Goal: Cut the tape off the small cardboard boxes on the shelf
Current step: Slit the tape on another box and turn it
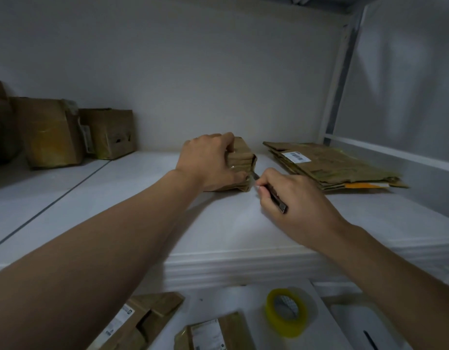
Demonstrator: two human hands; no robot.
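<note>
A small brown cardboard box (242, 157) stands on the white shelf (218, 223) near the middle. My left hand (210, 160) grips it from the left and top, fingers curled over its far edge. My right hand (291, 198) holds a dark utility knife (274, 195) like a pen. The knife's blade tip touches the box's lower right corner. Two more taped boxes, a taller one (49, 132) and a shorter one (112, 133), stand at the back left of the shelf.
A stack of flattened cardboard (332, 165) with a barcode label lies at the back right. A white metal upright (342, 79) bounds the shelf on the right. Below the shelf edge are a yellow tape roll (286, 314) and opened boxes (142, 322).
</note>
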